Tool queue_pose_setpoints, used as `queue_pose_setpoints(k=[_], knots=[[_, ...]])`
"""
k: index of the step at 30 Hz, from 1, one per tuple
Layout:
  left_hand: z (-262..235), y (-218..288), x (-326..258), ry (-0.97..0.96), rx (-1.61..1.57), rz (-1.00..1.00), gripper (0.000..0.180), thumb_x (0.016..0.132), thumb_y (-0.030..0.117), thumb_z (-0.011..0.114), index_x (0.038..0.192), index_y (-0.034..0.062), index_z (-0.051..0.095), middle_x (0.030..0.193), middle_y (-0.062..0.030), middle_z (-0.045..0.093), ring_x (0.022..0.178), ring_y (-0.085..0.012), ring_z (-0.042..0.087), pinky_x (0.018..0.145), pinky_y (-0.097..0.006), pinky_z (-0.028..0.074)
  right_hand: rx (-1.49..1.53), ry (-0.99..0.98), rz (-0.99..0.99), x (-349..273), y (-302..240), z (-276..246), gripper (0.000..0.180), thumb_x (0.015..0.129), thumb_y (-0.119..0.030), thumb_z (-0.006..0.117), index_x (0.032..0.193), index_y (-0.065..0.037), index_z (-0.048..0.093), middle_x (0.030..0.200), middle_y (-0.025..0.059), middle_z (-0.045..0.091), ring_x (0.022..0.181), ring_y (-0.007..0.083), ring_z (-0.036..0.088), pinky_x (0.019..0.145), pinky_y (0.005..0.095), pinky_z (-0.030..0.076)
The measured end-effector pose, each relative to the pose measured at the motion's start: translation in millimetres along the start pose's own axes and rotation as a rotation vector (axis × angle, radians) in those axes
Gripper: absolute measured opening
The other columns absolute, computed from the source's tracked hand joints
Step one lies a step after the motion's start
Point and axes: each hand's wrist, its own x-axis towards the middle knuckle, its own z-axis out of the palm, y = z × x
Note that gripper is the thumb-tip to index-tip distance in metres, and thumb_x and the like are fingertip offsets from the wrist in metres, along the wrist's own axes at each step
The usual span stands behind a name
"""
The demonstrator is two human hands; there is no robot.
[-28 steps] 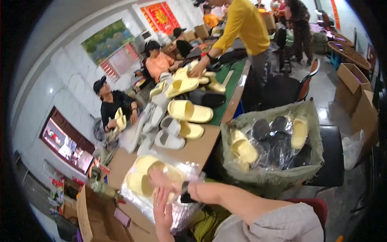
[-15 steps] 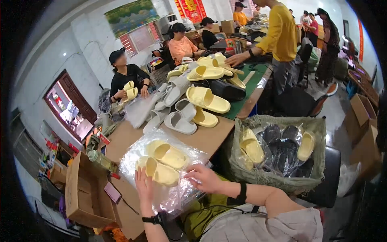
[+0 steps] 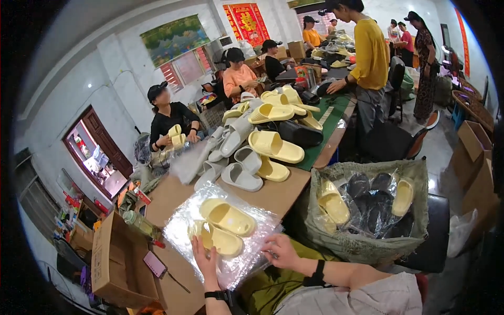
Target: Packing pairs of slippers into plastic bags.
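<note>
Two pale yellow slide slippers (image 3: 227,216) lie side by side on a shiny clear plastic bag (image 3: 181,231) at the near edge of the table; whether the film also covers them I cannot tell. My left hand (image 3: 206,262) rests with fingers stretched out against the heel of the nearer slipper and the film beside it. At the right edge of the bag, my right hand (image 3: 282,253) has its fingers curled in a pinch on the film. A heap of yellow and grey slippers (image 3: 236,134) stands on the table just beyond.
To the right is a woven sack (image 3: 367,247) of bagged yellow and black slippers. An open cardboard box (image 3: 113,268), a phone (image 3: 155,264) and a bottle (image 3: 137,223) are at left. Across the table, a person in black (image 3: 173,121) holds yellow slippers; one in yellow (image 3: 370,55) stands farther right.
The view has shifted, so the scene sits lower and farther right. My hands stay at the bag and slippers. The person in yellow has drawn an arm back from the heap toward the far table.
</note>
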Motion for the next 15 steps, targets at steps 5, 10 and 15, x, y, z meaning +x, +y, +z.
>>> queue_pose_setpoints(k=[5,10,15], knots=[[6.8,-9.9,-0.7,0.038,-0.003,0.01,0.062,0.086,0.019,0.071,0.142,0.004,0.05,0.156,-0.0188,0.038,0.145,-0.0395,0.031,0.118,-0.047,0.027,-0.121,-0.121,0.305,-22.9,48.1,-22.0,0.014,0.08,-0.015,0.071,0.092,-0.011,0.066,0.097,0.0094,0.058,0.087,0.0334,0.056,0.08,0.0439,0.046],[1.3,-11.5,-4.3,0.018,-0.021,-0.015,0.063,0.084,0.02,0.072,0.141,0.0036,0.051,0.154,-0.0203,0.039,0.144,-0.0404,0.032,0.117,-0.048,0.028,-0.51,-0.776,0.47,-58.6,53.7,-1.3,0.1,0.074,-0.065,0.071,0.142,0.002,0.039,0.141,0.0312,0.038,0.132,0.0468,0.037,0.104,0.0588,0.037],[0.2,-4.6,-7.7,0.013,0.005,-0.03,0.067,0.084,0.024,0.073,0.143,0.0039,0.049,0.154,-0.0223,0.039,0.143,-0.0406,0.035,0.115,-0.047,0.031,-0.844,-1.059,0.508,-44.4,43.0,5.5,0.129,0.066,-0.073,0.075,0.15,0.01,0.024,0.155,0.0367,0.017,0.142,0.0528,0.022,0.108,0.0661,0.029]])
